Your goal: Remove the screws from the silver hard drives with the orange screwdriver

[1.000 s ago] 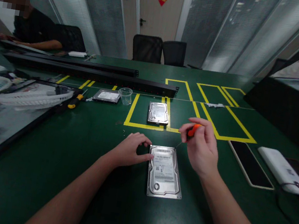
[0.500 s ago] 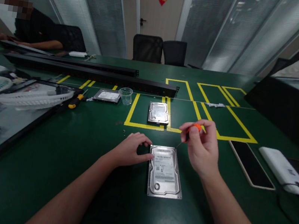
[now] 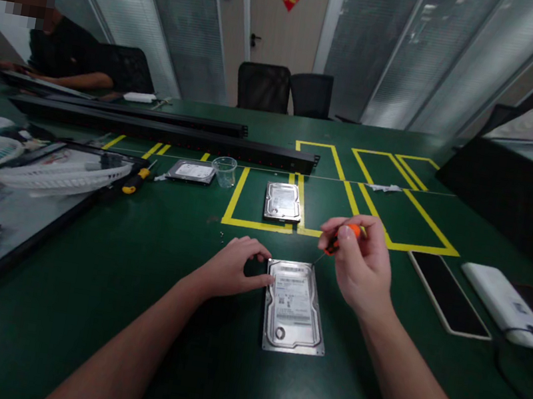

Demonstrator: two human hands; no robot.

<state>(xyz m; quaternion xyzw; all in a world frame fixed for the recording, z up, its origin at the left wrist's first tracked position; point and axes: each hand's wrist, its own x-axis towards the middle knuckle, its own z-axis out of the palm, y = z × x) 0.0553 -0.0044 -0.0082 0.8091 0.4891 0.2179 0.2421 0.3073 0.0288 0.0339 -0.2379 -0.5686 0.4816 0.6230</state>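
A silver hard drive [image 3: 294, 308] lies flat on the green table, label side up. My left hand [image 3: 239, 266] holds it by its upper left corner, the thumb on the left edge of the lid and the fingers curled at the corner. In my right hand [image 3: 360, 261] is a small screwdriver [image 3: 335, 243] with an orange and black handle, pinched between thumb and fingers. Its thin shaft slants down to the drive's upper right corner. Whether the tip sits in a screw is too small to tell. A few tiny screws [image 3: 221, 238] lie beyond my left hand.
Beyond are a second hard drive [image 3: 283, 202], a third drive [image 3: 192, 172] and a clear plastic cup [image 3: 224, 171]. A yellow-black screwdriver [image 3: 136, 180] lies left, near a grey tray [image 3: 48, 219]. A phone [image 3: 448, 294] and white power bank [image 3: 510, 304] lie right. Long black bars [image 3: 170, 135] cross behind.
My right fingers have shifted slightly around the screwdriver, and more of its black-orange handle shows. My left hand and the hard drive stay where they were.
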